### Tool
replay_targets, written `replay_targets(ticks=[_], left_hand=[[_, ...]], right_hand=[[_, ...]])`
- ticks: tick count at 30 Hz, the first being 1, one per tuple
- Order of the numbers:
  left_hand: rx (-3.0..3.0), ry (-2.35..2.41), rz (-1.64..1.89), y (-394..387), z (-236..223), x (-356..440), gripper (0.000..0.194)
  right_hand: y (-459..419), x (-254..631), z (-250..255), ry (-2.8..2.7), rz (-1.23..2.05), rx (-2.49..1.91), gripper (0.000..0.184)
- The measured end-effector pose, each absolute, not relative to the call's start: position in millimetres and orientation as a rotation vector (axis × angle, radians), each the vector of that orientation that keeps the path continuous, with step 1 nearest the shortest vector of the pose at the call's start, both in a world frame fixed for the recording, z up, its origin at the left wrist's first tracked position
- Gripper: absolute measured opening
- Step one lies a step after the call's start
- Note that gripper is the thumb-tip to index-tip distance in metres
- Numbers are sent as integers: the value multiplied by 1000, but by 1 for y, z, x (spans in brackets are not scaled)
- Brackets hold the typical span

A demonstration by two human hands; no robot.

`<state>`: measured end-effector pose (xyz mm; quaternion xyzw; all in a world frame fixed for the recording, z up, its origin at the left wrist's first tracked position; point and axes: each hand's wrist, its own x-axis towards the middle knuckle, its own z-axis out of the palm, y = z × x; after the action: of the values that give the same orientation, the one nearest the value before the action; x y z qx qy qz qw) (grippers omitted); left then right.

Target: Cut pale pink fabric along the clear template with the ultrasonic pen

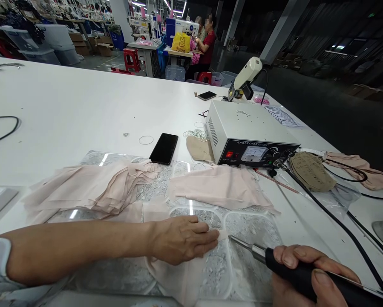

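Observation:
My left hand (181, 239) lies flat, palm down, on a thin pale pink fabric piece (178, 277). A small end of the cloth shows just past its fingertips. My right hand (312, 273) is wrapped round the black handle of an ultrasonic cutting pen (287, 266), whose metal tip is at that fabric end; whether it touches cannot be made out. Under the fabric is a clear patterned mat (251, 251). Beyond my left arm lies a stack of pale pink fabric pieces (98, 187), and a smaller fabric pile (217, 187) lies farther right.
A control box (251, 128) stands at the back right, its black cable (332, 213) running toward my right side. A phone (164, 148), a brown template (199, 148) and a tan pad (312, 171) lie on the white table (66, 106). Two people sit by sewing machines beyond.

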<state>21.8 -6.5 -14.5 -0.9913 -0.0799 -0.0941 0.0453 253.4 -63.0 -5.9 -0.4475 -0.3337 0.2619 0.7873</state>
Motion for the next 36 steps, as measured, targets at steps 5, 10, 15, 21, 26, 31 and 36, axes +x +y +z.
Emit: replay_targets(ticks=[5, 10, 15, 21, 26, 31, 36], left_hand=[[-3027, -253, -344, -6, -15, 22, 33], [-3033, -250, -364, -6, -15, 22, 32], [-3035, -258, -326, -6, -15, 21, 33], [-3033, -251, -303, -6, -16, 22, 32], [-3030, -252, -327, -6, -16, 22, 32], [-3018, -247, -360, -7, -14, 22, 28], [-3027, -262, -383, -7, -15, 22, 28]], right_hand=[[-60, 248, -4, -629, 580, -958, 14], [-57, 245, -2, -596, 609, -956, 17], [-55, 242, 1, -571, 605, -1002, 19], [-53, 241, 0, -710, 521, -1032, 14], [-54, 240, 1, -738, 535, -995, 12], [-56, 239, 2, -762, 641, -948, 13], [-56, 232, 6, -729, 669, -953, 12]])
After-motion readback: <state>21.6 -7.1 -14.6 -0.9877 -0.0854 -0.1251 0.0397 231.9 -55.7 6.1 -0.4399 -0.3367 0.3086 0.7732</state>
